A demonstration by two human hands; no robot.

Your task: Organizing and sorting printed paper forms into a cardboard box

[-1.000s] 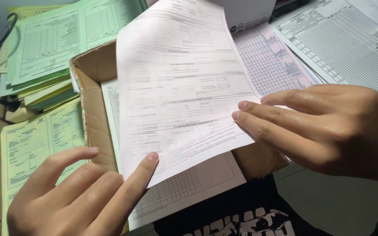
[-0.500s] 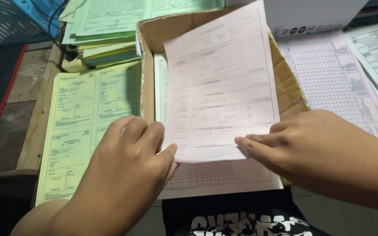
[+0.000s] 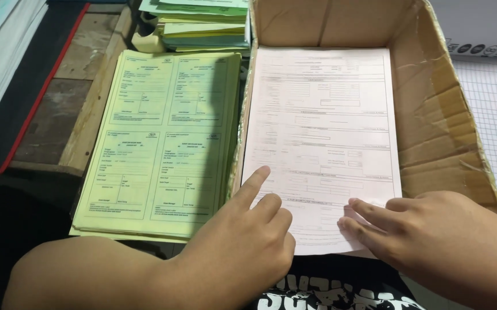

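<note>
A pale pink printed form (image 3: 323, 132) lies flat inside a worn cardboard box (image 3: 438, 120). My left hand (image 3: 242, 235) rests at the sheet's near left corner, index finger stretched out on the paper, other fingers curled. My right hand (image 3: 426, 235) presses its fingertips on the sheet's near right edge. Neither hand grips anything. More sheets lie under the top form; how many is hidden.
A stack of yellow forms (image 3: 156, 143) lies left of the box. Green and yellow paper piles (image 3: 202, 23) sit behind it. A dark red-edged board (image 3: 24, 92) with white papers is far left. Gridded sheets (image 3: 495, 120) lie at the right, a white box (image 3: 478, 28) behind.
The pink sheet, held up and tilted earlier, has come down flat into the box. Both hands followed it down and now press on its near edge. The view shifted right.
</note>
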